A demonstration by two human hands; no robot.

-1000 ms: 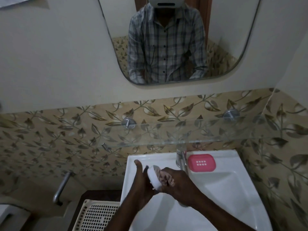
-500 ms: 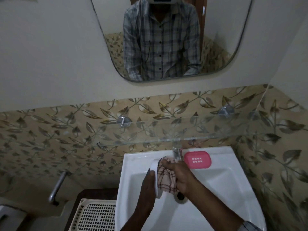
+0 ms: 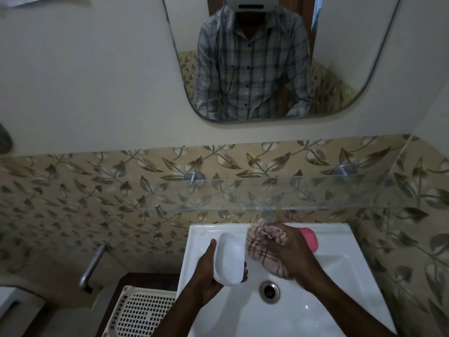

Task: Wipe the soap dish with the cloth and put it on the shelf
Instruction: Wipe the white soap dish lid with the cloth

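Two hands over the sink (image 3: pixel 340 276): our left hand (image 3: pixel 206 276) grips the white dish (image 3: pixel 229 260), our right hand (image 3: pixel 291 249) clutches the checked cloth (image 3: pixel 261 249). We read no writing.

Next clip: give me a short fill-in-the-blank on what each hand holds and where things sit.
1. The left hand holds the white ____.
2. The right hand holds the checked ____.
3. Both hands are over the white ____.
4. The glass shelf hangs ____ the tap.

Missing words: soap dish; cloth; sink; above
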